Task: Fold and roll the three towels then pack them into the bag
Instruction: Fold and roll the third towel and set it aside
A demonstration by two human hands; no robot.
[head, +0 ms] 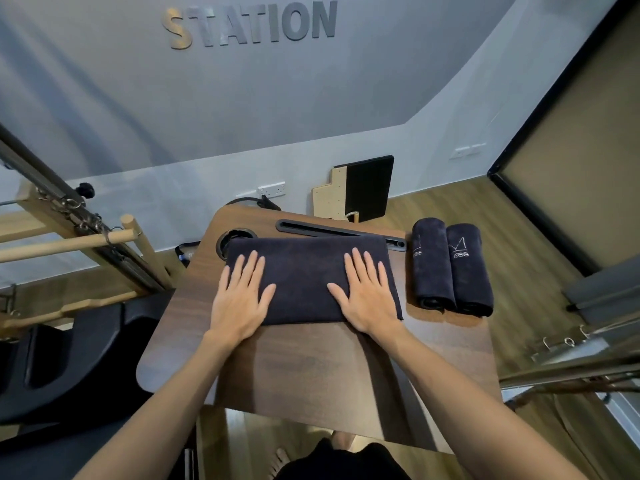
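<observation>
A dark navy towel, folded into a flat rectangle, lies across the far half of the brown table. My left hand presses flat on its left end, fingers straight and spread. On the towel's right end rests my right hand, also flat with straight fingers. Two rolled dark towels, the left roll and the right roll, lie side by side at the table's right edge. No bag is in view.
The table has a round cup hole at its far left and a long black slot along the far edge. Wooden and metal exercise frames stand at left and right. A black board leans on the wall.
</observation>
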